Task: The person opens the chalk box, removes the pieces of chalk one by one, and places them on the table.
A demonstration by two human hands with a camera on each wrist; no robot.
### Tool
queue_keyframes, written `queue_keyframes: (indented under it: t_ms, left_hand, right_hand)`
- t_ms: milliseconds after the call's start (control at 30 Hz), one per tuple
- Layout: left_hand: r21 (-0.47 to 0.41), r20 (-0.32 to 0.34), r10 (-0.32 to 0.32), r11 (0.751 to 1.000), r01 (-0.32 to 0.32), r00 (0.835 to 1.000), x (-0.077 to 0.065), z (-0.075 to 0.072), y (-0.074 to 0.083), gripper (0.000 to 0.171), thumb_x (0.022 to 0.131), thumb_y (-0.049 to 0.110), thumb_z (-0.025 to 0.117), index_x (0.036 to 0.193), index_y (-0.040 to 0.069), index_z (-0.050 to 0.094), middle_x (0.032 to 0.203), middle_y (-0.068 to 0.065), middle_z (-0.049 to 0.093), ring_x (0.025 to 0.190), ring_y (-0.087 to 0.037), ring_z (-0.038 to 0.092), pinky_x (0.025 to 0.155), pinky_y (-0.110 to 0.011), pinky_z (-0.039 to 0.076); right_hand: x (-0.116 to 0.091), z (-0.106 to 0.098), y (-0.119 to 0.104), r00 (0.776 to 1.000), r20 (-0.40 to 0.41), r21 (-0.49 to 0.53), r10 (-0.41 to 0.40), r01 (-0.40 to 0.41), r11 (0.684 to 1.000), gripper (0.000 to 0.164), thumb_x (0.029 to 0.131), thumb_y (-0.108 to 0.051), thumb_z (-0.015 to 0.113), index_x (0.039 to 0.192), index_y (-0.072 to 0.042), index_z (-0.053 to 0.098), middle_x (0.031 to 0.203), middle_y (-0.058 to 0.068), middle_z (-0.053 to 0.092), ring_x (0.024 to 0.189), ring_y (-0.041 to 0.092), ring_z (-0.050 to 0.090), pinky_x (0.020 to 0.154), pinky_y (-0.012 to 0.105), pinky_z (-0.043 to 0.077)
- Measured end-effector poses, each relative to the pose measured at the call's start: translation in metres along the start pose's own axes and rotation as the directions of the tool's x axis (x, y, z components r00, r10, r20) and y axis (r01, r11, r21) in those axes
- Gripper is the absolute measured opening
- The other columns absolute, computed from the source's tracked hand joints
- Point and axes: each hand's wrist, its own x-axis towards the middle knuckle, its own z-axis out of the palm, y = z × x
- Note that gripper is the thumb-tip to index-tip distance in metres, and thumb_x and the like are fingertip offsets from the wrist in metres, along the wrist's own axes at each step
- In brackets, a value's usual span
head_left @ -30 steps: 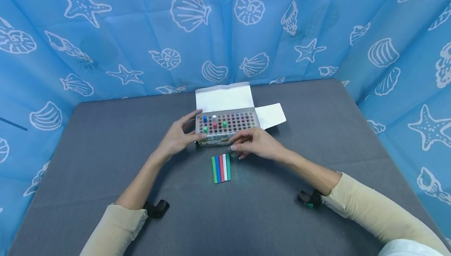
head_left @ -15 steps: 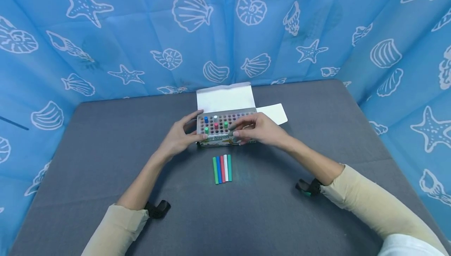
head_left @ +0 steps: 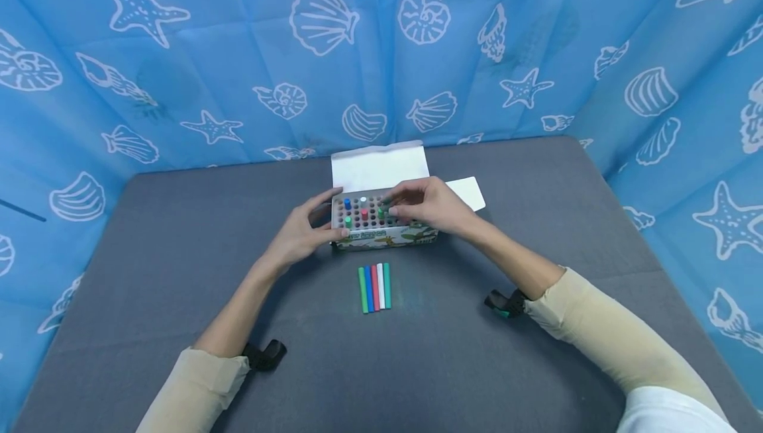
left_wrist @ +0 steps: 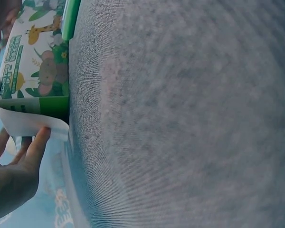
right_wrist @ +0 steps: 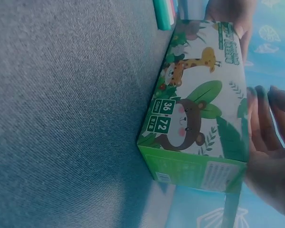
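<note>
A printed chalk box [head_left: 390,240] with animal pictures stands in the middle of the table, its top opened onto rows of holes. Blue [head_left: 348,204], white, red and green chalk sticks poke up from some holes. My left hand [head_left: 301,228] grips the box's left end, thumb at the front, by a white end flap [left_wrist: 31,122]. Over the box's right half is my right hand [head_left: 432,206], its fingertips at a green chalk stick [head_left: 380,212]; whether they pinch it is hidden. Several chalk sticks [head_left: 374,288], green, blue, red, white and teal, lie side by side before the box.
The white lid [head_left: 379,168] is folded back towards the blue shell-patterned curtain [head_left: 357,55]. A white side flap [head_left: 469,192] sticks out to the right. Grey cloth covers the table [head_left: 381,367]. Each wrist wears a black band [head_left: 265,355].
My right hand has moved up and left, from the box's front by the loose sticks to over the holes at the green stick. My left hand stays on the box.
</note>
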Motion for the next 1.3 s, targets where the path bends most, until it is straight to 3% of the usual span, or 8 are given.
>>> queue_keyframes:
  t_ms: [167, 467, 900, 1033, 1300]
  left_hand:
    - [-0.004, 0.004, -0.003, 1.0, 0.003, 1.0, 0.0, 0.0, 0.0, 0.08, 0.085, 0.02, 0.081, 0.153, 0.027, 0.04, 0.158, -0.012, 0.03, 0.145, -0.037, 0.028, 0.114, -0.047, 0.04]
    - [-0.02, 0.014, 0.002, 1.0, -0.002, 1.0, 0.002, 0.001, -0.002, 0.081, 0.085, 0.019, 0.082, 0.153, 0.026, 0.039, 0.157, -0.011, 0.03, 0.145, -0.037, 0.027, 0.114, -0.047, 0.039]
    - [-0.007, 0.0, -0.01, 1.0, 0.01, 1.0, -0.001, 0.0, -0.002, 0.081, 0.084, 0.021, 0.082, 0.153, 0.028, 0.04, 0.159, -0.01, 0.028, 0.144, -0.038, 0.03, 0.114, -0.046, 0.039]
    - [-0.007, -0.004, -0.005, 1.0, 0.005, 1.0, -0.001, -0.001, -0.002, 0.08, 0.085, 0.02, 0.081, 0.152, 0.029, 0.04, 0.159, -0.009, 0.028, 0.144, -0.036, 0.031, 0.114, -0.045, 0.039]
    - [-0.008, 0.0, 0.004, 1.0, -0.004, 1.0, -0.001, -0.001, -0.002, 0.081, 0.085, 0.02, 0.081, 0.153, 0.026, 0.039, 0.158, -0.012, 0.028, 0.144, -0.039, 0.03, 0.114, -0.047, 0.039]
  right_hand:
    - [0.007, 0.002, 0.006, 1.0, -0.023, -0.093, -0.006, 0.004, 0.996, 0.02, 0.092, -0.009, 0.071, 0.112, -0.007, 0.074, 0.101, 0.008, 0.073, 0.091, 0.019, 0.068, 0.077, 0.034, 0.06]
    - [0.013, 0.007, 0.008, 1.0, 0.015, -0.126, 0.024, -0.022, 0.992, 0.023, 0.091, -0.005, 0.071, 0.114, -0.004, 0.073, 0.105, 0.008, 0.073, 0.096, 0.02, 0.069, 0.081, 0.034, 0.059]
    - [0.016, 0.016, 0.005, 0.997, -0.001, -0.315, 0.081, -0.077, 0.946, 0.027, 0.088, -0.014, 0.077, 0.114, -0.006, 0.075, 0.104, 0.006, 0.075, 0.087, 0.015, 0.07, 0.068, 0.029, 0.058]
    - [0.017, 0.018, 0.005, 0.998, -0.027, -0.35, 0.064, -0.069, 0.934, 0.022, 0.089, -0.017, 0.077, 0.11, -0.009, 0.078, 0.101, 0.004, 0.076, 0.079, 0.013, 0.068, 0.061, 0.028, 0.052]
    - [0.014, 0.02, 0.011, 0.998, -0.056, -0.326, -0.008, -0.011, 0.945, 0.012, 0.093, -0.017, 0.073, 0.102, -0.009, 0.076, 0.09, -0.001, 0.074, 0.082, 0.01, 0.069, 0.073, 0.028, 0.059]
